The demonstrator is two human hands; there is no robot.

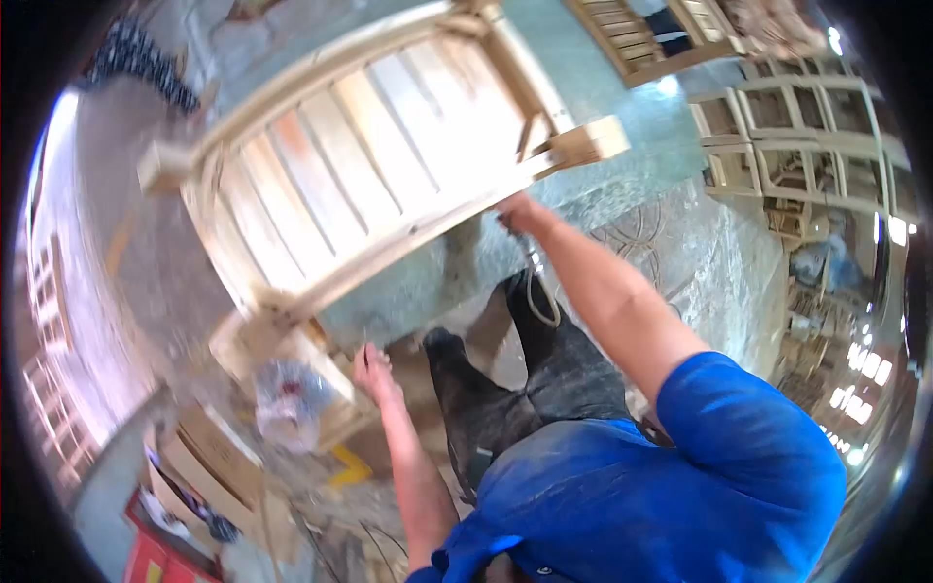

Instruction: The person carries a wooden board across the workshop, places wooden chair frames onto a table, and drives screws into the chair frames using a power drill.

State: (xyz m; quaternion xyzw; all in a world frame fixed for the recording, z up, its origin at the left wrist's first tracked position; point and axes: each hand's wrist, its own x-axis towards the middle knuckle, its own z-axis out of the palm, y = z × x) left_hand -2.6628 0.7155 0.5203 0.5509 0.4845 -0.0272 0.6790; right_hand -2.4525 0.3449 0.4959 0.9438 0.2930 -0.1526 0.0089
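Observation:
A pale wooden frame with slats (360,146) and thick corner legs lies tilted in front of me. My right hand (518,212) is at its near rail, closed round the grip of an air tool; a metal fitting and a looped hose (544,299) hang below the hand, and the tool's front end is hidden. My left hand (373,373) is lower and to the left, fingers pinched together on something small and dark that I cannot make out. Next to it, a clear plastic bag (289,403) rests on a wooden piece near the frame's lower corner.
An open cardboard box (209,462) stands at lower left, above a red object (155,554). Several wooden frames (777,136) are stacked on the right. Another slatted piece (661,44) is at the top. Coiled hose (632,243) lies on the floor at right.

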